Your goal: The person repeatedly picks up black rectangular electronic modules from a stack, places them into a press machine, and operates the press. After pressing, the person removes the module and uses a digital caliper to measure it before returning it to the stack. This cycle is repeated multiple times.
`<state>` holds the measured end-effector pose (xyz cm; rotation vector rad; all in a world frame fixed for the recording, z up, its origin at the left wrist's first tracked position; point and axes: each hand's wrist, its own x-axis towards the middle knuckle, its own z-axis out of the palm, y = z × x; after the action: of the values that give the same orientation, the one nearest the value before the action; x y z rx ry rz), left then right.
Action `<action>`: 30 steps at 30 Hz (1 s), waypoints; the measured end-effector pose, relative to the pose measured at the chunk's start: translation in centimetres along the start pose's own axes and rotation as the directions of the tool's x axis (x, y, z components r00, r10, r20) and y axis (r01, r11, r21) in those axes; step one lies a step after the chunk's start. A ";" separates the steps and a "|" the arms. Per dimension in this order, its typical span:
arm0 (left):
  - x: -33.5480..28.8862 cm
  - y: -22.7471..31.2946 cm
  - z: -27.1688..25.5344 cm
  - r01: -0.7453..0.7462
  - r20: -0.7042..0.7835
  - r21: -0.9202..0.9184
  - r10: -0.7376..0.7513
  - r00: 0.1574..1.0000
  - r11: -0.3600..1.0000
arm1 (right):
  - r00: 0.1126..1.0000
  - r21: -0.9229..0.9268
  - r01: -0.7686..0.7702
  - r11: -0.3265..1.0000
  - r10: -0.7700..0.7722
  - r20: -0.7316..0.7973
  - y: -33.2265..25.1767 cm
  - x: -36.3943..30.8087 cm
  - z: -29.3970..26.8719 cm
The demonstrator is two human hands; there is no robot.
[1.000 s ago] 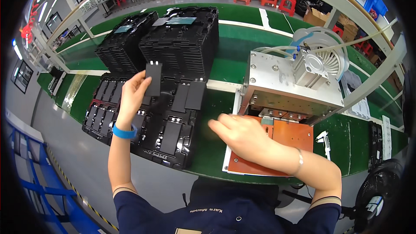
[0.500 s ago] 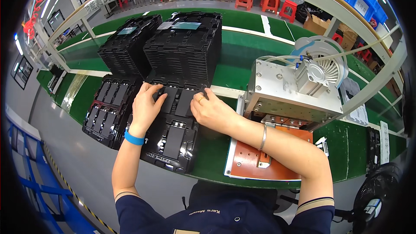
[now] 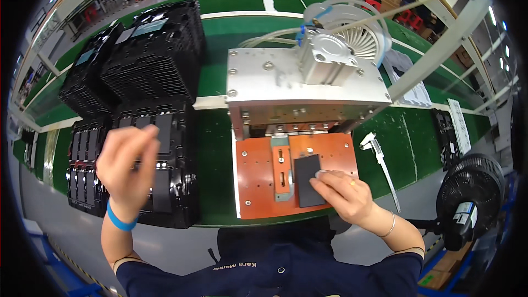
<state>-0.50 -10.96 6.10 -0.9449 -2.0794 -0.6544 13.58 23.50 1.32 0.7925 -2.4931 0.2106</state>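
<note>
My right hand pinches the right edge of a flat black rectangular block, which looks like a battery pack. The block is on or just over the orange base plate of a metal press fixture, beside a slotted orange bar. Motion blurs my left hand, which is above a black plastic tray; whether its fingers hold anything is not visible. Similar black blocks sit in the tray's pockets. A second tray with several blocks lies to its left.
Two tall stacks of black trays stand behind the filled ones. Right of the fixture lies a caliper, with a black fan farther right. Air hoses and a white reel are behind the fixture. A slanted frame post rises at right.
The view has swung right. My right hand has moved from the tray to the orange plate with a black block. My left hand stays near the tray, now lifted and blurred.
</note>
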 end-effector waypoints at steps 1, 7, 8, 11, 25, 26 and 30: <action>0.8 1.5 0.4 -0.112 0.072 -0.064 0.117 0.991 0.992 | 0.997 0.052 -0.061 0.997 0.059 0.044 -0.2 -0.2 0.0; -0.2 8.4 6.5 -0.317 0.339 -0.433 0.478 0.810 0.844 | 0.976 0.291 -0.218 0.931 0.206 0.073 1.9 1.8 1.1; 0.0 9.2 7.4 -0.268 0.424 -0.492 0.497 0.757 0.828 | 0.973 0.293 -0.226 0.929 0.227 0.034 2.2 2.4 1.4; -1.4 10.0 9.0 -0.189 0.576 -0.527 0.512 0.637 0.828 | 0.975 0.229 -0.219 0.948 0.219 0.029 2.3 3.0 2.7; -1.9 9.9 9.4 -0.198 0.606 -0.513 0.516 0.605 0.835 | 0.978 0.108 -0.205 0.973 0.198 0.072 2.2 2.9 3.3; -1.8 9.9 9.5 -0.196 0.606 -0.516 0.518 0.604 0.834 | 0.979 0.123 -0.196 0.973 0.187 0.084 2.3 3.0 3.3; -1.6 9.8 9.6 -0.193 0.609 -0.520 0.520 0.599 0.832 | 0.976 0.156 -0.210 0.965 0.196 0.100 2.6 3.3 3.5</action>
<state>3.98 0.84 0.50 -2.1207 -2.3168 -0.5279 8.30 22.98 0.05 0.6199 -2.6629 0.4712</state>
